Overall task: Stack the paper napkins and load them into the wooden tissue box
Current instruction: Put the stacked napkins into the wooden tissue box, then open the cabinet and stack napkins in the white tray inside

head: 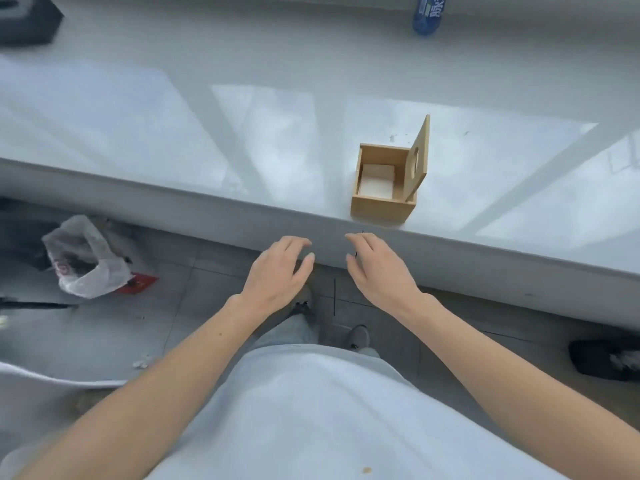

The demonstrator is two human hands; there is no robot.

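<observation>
A small wooden tissue box (381,207) stands at the near edge of the white table (242,150), right of centre. Its hinged lid (419,152), with a round hole, is raised upright on the right side. A stack of white paper napkins (376,181) lies flat inside the box. My left hand (280,271) and my right hand (377,268) hover below the table's front edge, side by side, fingers apart and curved, holding nothing. Both are nearer to me than the box and touch nothing.
A blue bottle (428,13) lies at the table's far edge and a dark box (27,20) at the far left corner. On the grey tiled floor sit a white plastic bag (86,261), a red packet (138,284) and a black object (606,358).
</observation>
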